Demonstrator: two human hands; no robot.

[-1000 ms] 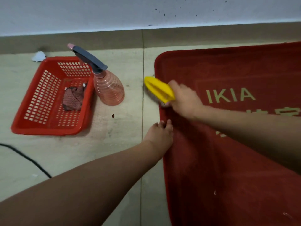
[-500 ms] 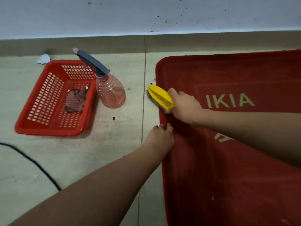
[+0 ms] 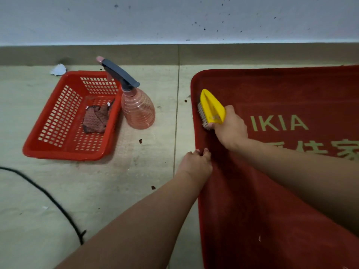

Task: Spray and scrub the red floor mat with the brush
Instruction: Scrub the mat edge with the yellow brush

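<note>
The red floor mat (image 3: 272, 191) with pale "IKIA" lettering covers the right half of the floor. My right hand (image 3: 231, 129) grips a yellow scrubbing brush (image 3: 211, 108), whose bristles press on the mat just inside its left border. My left hand (image 3: 197, 164) rests on the mat's left edge below the brush, fingers curled over the border. A pink spray bottle (image 3: 138, 111) with a grey trigger stands upright on the tiles to the left of the mat, untouched.
A red plastic basket (image 3: 64, 148) holding a crumpled brown cloth (image 3: 96, 120) sits left of the bottle. A black cable (image 3: 50, 199) crosses the tiles at lower left. A wall and skirting run along the back, with a paper scrap (image 3: 58, 69) near it.
My right hand has slid the brush rightward, from overhanging the mat's left edge to lying on the mat. My left hand stays on the mat's edge.
</note>
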